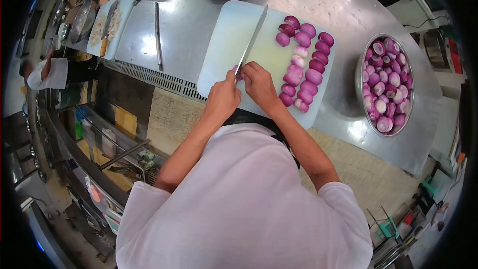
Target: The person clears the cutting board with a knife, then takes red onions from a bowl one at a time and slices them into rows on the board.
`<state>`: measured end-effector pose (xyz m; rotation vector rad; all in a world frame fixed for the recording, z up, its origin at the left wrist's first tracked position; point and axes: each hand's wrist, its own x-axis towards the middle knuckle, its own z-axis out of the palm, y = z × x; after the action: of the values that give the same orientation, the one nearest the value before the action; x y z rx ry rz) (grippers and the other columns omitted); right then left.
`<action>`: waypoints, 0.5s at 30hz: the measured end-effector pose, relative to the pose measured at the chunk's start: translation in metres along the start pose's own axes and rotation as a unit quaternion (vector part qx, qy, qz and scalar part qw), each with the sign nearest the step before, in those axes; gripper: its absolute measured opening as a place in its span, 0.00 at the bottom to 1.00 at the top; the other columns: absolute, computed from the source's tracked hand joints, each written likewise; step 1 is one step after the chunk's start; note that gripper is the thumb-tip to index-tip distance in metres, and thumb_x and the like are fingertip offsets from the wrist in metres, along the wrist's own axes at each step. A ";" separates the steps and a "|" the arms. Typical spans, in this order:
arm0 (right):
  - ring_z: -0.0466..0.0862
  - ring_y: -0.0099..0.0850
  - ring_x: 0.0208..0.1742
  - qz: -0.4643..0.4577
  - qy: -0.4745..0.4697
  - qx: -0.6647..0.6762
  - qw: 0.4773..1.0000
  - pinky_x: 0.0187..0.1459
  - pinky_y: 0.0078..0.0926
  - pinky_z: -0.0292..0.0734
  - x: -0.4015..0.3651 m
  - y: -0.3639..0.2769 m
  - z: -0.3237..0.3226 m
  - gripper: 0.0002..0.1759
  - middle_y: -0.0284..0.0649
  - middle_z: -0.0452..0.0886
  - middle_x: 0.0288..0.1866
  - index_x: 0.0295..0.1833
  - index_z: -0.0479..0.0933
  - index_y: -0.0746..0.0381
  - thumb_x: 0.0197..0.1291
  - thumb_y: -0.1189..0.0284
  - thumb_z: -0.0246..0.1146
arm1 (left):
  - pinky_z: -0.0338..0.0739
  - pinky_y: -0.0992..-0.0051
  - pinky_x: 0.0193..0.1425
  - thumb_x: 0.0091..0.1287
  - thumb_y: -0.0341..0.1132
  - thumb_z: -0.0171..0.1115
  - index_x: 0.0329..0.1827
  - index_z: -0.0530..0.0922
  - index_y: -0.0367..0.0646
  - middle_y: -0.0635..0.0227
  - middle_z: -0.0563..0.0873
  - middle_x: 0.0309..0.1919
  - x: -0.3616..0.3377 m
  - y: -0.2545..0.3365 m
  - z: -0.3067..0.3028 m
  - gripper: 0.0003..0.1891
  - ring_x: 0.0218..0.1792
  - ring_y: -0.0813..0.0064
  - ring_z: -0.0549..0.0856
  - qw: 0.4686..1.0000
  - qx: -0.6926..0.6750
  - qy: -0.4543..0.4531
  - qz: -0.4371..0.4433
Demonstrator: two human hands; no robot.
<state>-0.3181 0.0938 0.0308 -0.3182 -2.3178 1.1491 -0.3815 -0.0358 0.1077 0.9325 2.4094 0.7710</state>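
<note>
Close below the white shirt [244, 204], left hand [222, 100] grips the knife [253, 37] handle while right hand [259, 83] pins an onion [239, 73] with curled fingers on the cutting board [224, 45], steadying it under the blade.

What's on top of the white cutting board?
Two rows of peeled purple onions, a long knife in the left hand, and the right hand on a pink onion piece. The hands cover most of that piece.
</note>
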 end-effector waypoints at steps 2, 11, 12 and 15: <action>0.80 0.51 0.37 0.008 -0.007 0.014 1.000 0.38 0.45 0.77 0.001 0.001 -0.002 0.03 0.50 0.77 0.32 0.33 0.76 0.68 0.55 0.84 0.57 | 0.73 0.48 0.36 0.60 0.25 0.58 0.43 0.67 0.34 0.45 0.82 0.24 0.008 0.005 0.002 0.12 0.32 0.39 0.83 0.998 0.000 0.040 0.054; 0.80 0.51 0.37 -0.001 0.001 0.015 1.000 0.39 0.46 0.76 -0.002 0.003 -0.004 0.04 0.50 0.78 0.33 0.35 0.77 0.68 0.57 0.84 0.57 | 0.73 0.55 0.32 0.60 0.27 0.59 0.45 0.69 0.34 0.48 0.80 0.22 0.014 0.001 0.007 0.13 0.28 0.42 0.81 0.997 -0.003 0.051 0.061; 0.80 0.51 0.37 -0.003 0.000 0.013 1.000 0.39 0.46 0.76 -0.003 0.005 -0.004 0.04 0.50 0.78 0.33 0.35 0.77 0.68 0.57 0.84 0.57 | 0.73 0.55 0.32 0.60 0.27 0.59 0.45 0.69 0.34 0.48 0.80 0.22 0.013 0.005 0.001 0.13 0.28 0.42 0.81 0.997 -0.005 0.053 0.062; 0.80 0.51 0.37 0.013 -0.005 -0.003 1.000 0.40 0.45 0.77 -0.001 0.001 -0.003 0.05 0.51 0.79 0.34 0.38 0.79 0.68 0.57 0.82 0.59 | 0.72 0.58 0.30 0.60 0.29 0.59 0.53 0.73 0.35 0.50 0.78 0.19 0.009 0.008 -0.033 0.17 0.22 0.52 0.80 0.999 -0.014 0.029 0.012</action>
<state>-0.3156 0.0964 0.0309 -0.3465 -2.3336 1.1591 -0.4023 -0.0357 0.1362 0.9404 2.4354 0.8499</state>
